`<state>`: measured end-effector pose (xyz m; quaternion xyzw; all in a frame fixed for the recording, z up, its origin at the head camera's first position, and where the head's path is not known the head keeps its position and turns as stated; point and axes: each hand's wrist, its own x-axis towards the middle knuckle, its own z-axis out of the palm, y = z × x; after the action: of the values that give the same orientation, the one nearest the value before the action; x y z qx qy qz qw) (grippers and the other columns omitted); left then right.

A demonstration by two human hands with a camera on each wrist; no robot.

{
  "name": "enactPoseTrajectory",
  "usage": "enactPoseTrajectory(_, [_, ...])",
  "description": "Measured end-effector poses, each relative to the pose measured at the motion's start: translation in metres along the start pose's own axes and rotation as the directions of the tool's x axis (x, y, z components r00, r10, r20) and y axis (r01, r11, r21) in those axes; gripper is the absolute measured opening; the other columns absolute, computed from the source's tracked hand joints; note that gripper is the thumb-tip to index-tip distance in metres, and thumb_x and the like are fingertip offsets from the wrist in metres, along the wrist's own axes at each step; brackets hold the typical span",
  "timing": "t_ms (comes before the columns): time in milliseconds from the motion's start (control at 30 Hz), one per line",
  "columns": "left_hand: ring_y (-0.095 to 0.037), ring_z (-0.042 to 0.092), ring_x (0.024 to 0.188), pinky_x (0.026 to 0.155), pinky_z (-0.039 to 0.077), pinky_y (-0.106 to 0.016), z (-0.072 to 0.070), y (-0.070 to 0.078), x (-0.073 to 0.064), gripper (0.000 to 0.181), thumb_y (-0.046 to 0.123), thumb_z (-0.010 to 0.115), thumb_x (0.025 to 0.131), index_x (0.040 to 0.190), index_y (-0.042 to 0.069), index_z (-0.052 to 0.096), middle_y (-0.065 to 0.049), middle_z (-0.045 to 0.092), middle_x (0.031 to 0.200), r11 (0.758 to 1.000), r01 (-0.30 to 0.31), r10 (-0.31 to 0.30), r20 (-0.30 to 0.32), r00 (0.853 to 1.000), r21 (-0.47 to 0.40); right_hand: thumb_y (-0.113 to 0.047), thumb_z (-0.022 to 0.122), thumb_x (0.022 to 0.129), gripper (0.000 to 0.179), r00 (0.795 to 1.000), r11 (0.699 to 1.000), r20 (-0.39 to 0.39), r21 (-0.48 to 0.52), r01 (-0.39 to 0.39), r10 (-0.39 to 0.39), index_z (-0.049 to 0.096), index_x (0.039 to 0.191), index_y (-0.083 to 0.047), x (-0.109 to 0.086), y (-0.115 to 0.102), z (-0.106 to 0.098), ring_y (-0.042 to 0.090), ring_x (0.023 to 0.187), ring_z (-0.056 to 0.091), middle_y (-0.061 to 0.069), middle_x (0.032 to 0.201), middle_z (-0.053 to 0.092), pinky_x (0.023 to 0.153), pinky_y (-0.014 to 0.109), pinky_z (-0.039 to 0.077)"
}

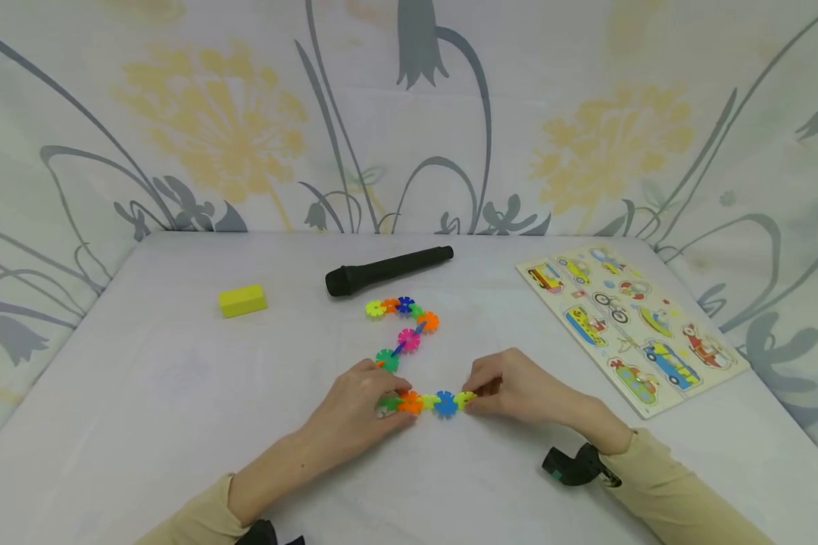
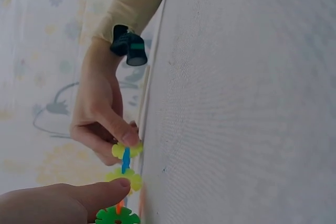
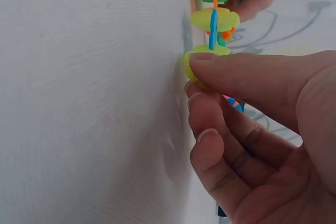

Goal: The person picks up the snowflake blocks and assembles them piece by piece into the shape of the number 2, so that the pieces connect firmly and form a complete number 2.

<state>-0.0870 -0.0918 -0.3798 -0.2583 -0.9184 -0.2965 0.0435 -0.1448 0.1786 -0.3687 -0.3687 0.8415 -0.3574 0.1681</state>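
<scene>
A curving chain of interlocking plastic flower discs lies on the white table, with a pink disc point(image 1: 409, 341) midway and a dark blue disc point(image 1: 405, 305) near the far end. My left hand point(image 1: 344, 405) grips the near stretch, around a green disc and an orange disc point(image 1: 411, 403); its fingers hide part of the chain. Between both hands is a blue disc point(image 1: 445, 404). With thumb and fingertips, my right hand point(image 1: 518, 386) pinches the yellow-green disc point(image 3: 194, 69) at the near end. In the left wrist view, my left thumb lies by another yellow disc point(image 2: 135, 181).
Beyond the chain lies a black microphone point(image 1: 390, 270). A yellow block point(image 1: 242, 300) is at the left. On the right sits a board of vehicle pictures point(image 1: 623, 318). Flowered cloth point(image 1: 361, 113) hangs behind the table. A dark camera point(image 1: 576, 465) is on the right wrist.
</scene>
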Motion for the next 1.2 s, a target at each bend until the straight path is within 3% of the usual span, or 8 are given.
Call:
enactPoseTrajectory(233, [-0.018,0.06,0.101,0.093,0.054,-0.037,0.001,0.006,0.005,0.033,0.029,0.081,0.084,0.11,0.009,0.075,0.0,0.074,0.103,0.999,0.039,-0.04,0.081,0.996,0.021,-0.016,0.079,0.086,0.005,0.999,0.999,0.019,-0.017,-0.031,0.032,0.08,0.091,-0.017,-0.001,0.0,-0.002,0.004,0.067,0.054,-0.012,0.074,0.064,0.061,0.019,0.048])
enactPoseTrajectory(500, [-0.016,0.058,0.103,0.091,0.053,-0.032,0.01,0.02,0.019,0.036,0.035,0.078,0.087,0.113,0.01,0.074,0.001,0.073,0.104,0.999,0.025,-0.027,0.118,0.993,0.025,-0.019,0.079,0.086,0.006,0.997,0.997,0.032,-0.021,-0.071,0.072,0.079,0.092,-0.017,-0.003,0.003,-0.005,0.003,0.068,0.057,-0.012,0.079,0.069,0.064,0.02,0.052])
enactPoseTrajectory(733, [-0.011,0.055,0.093,0.08,0.049,-0.025,0.019,0.02,0.031,0.037,0.036,0.079,0.086,0.111,0.01,0.075,0.004,0.069,0.094,0.997,0.044,-0.032,0.161,0.986,-0.067,-0.017,0.078,0.087,0.005,1.0,1.0,0.006,0.022,-0.016,0.016,0.081,0.09,-0.014,-0.001,0.004,-0.001,0.001,0.067,0.059,-0.009,0.08,0.073,0.064,0.02,0.052])
enactPoseTrajectory(1033, [-0.011,0.057,0.089,0.076,0.047,-0.021,0.022,0.018,0.03,0.033,0.031,0.078,0.087,0.11,0.008,0.075,0.001,0.068,0.094,0.995,-0.005,0.019,0.143,0.99,-0.098,-0.013,0.077,0.088,0.006,0.998,0.995,0.014,0.085,0.059,-0.061,0.083,0.089,-0.011,0.002,0.005,0.002,0.0,0.063,0.048,-0.008,0.071,0.063,0.057,0.015,0.039])
enactPoseTrajectory(1200, [-0.012,0.057,0.089,0.075,0.048,-0.022,0.023,0.017,0.028,0.031,0.028,0.078,0.087,0.109,0.007,0.076,0.001,0.067,0.094,0.993,-0.043,0.056,0.123,0.991,-0.106,-0.012,0.076,0.088,0.006,0.996,0.992,0.018,0.096,0.086,-0.088,0.083,0.088,-0.013,0.002,0.007,0.003,-0.001,0.063,0.048,-0.01,0.069,0.058,0.056,0.014,0.038])
